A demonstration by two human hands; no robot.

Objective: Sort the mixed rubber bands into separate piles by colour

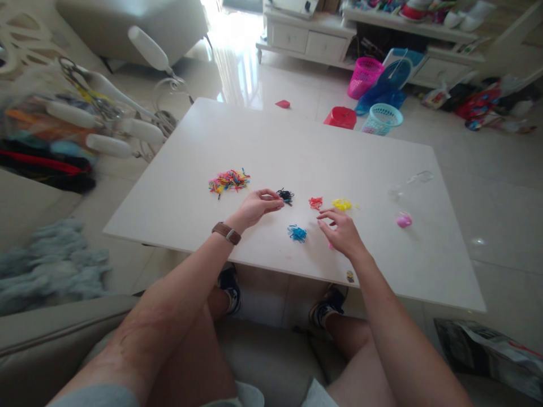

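My left hand, with a brown-strapped watch on its wrist, pinches a small blue rubber band at the edge of a black pile of similar pieces. Held above the table, my right hand has its fingers apart and nothing visible in them. Around it are a red pile, a yellow pile and a blue pile. A bit of pink shows beneath the right hand, mostly covered by it. Farther left lies a mixed multicoloured pile.
The white table carries a pink object and a clear plastic item at right, plus a small sticker near the front edge. White-handled metal stands rise at the left edge. Baskets stand beyond the far edge.
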